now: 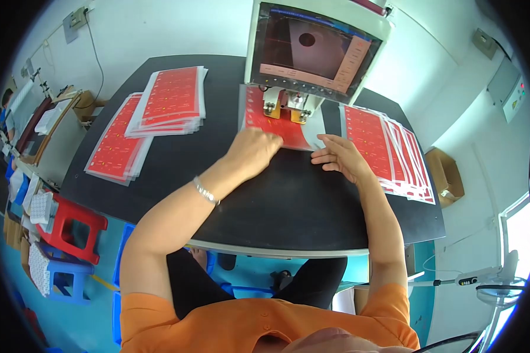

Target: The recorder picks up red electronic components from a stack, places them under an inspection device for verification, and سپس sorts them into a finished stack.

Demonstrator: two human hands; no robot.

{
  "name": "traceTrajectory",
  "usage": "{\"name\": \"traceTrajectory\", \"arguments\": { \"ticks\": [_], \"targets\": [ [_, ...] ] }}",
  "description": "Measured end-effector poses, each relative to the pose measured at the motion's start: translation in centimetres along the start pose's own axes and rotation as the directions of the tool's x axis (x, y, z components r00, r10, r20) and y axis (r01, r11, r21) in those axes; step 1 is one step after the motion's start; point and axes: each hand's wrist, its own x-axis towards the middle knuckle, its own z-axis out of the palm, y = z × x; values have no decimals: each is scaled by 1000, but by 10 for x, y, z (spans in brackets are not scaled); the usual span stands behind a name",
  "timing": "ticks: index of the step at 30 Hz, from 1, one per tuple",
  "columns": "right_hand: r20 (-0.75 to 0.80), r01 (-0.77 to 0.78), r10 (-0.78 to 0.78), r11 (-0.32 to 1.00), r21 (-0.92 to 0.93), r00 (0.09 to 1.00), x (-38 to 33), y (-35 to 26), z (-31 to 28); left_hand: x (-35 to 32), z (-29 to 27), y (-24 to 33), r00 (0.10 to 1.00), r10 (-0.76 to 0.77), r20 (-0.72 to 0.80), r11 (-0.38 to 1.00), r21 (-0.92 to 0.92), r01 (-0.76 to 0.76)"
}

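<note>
1 red sheet (288,130) (clear-edged), left hand (254,151) touching, right hand (342,157) near

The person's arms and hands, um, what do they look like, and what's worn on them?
The left hand and right hand are ungloved. The orange short sleeves end on the upper arms, leaving both forearms uncovered. A silver-coloured bracelet circles the left wrist; none shows on the right.

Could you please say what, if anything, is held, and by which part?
The left hand overlaps the near edge of a red rectangular sheet; whether it grips cannot be told. The open right hand holds nothing visible.
</note>
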Motion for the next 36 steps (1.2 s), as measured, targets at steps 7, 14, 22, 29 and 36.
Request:
{"name": "traceTrajectory", "arguments": {
  "ticks": [7,14,22,29,36],
  "targets": [
    [-204,155,-282,863,-481,937,25,27,-29,-5,-40,53,941,337,-9,847,-434,-307],
    [-215,172,-333,823,-542,918,29,30,-39,-22,-39,-101,928,-348,-131,928,89,361],
    [-218,209,-391,795,-569,894,33,36,-36,-60,-36,-159,712,-696,87,702,287,651],
    [-201,173,-308,849,-500,930,13,14,-28,-62,-50,-156,696,-691,195,718,291,632],
    [-21,119,-134,935,-333,991,-1,2,-46,-58,-55,-153,700,-690,185,719,286,633]
  ]
}}
